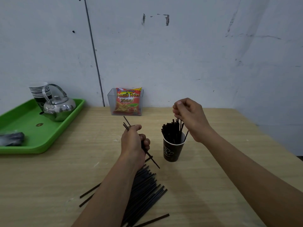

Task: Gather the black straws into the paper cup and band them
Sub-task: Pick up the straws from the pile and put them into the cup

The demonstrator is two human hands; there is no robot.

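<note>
Left hand (133,141) grips straws (126,124); right hand (188,115) pinches one above cup (173,149).

wooden table (196,185) | green tray (24,117) – far left | clear box (110,104) | paper cup (172,151) | loose straws (144,190) – near edge

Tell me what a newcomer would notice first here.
At centre, the left hand grips a few black straws while the right hand pinches straws at the dark paper cup bristling with them. Next, the loose straw pile in the near foreground, and the bright green tray with a steel kettle at far left.
</note>
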